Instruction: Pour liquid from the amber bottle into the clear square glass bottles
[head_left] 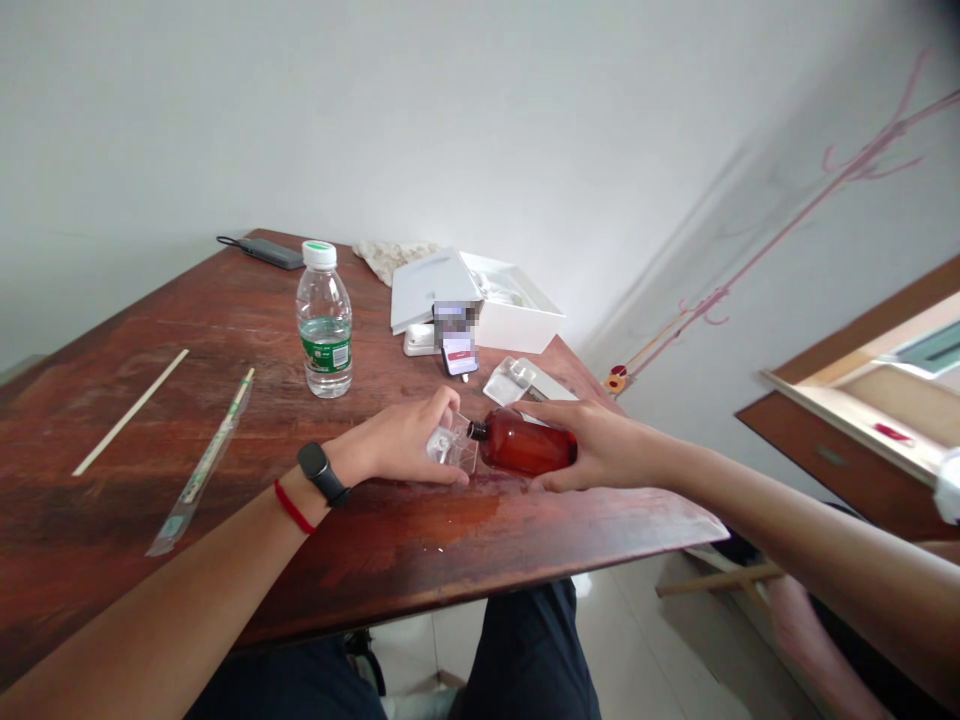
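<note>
My right hand (592, 440) grips an amber bottle (523, 443) round its base end. The bottle lies tilted on its side, its dark neck pointing left. My left hand (397, 440), with a black band on the wrist, has its thumb and fingers closed round a small clear plastic container (455, 452). The bottle's neck is at the container's right side; whether they touch I cannot tell. Behind the bottle is a clear plastic tray (510, 380), near my right fingers. Both hands are low over the wooden table (360, 560).
A water bottle (325, 330) with a green label stands left of centre. A phone (459, 355) leans before a white box (517, 325). Wrapped chopsticks (214, 445), a pale stick (131, 412) and a grey device (271, 250) lie to the left. The table's front edge is close to my legs.
</note>
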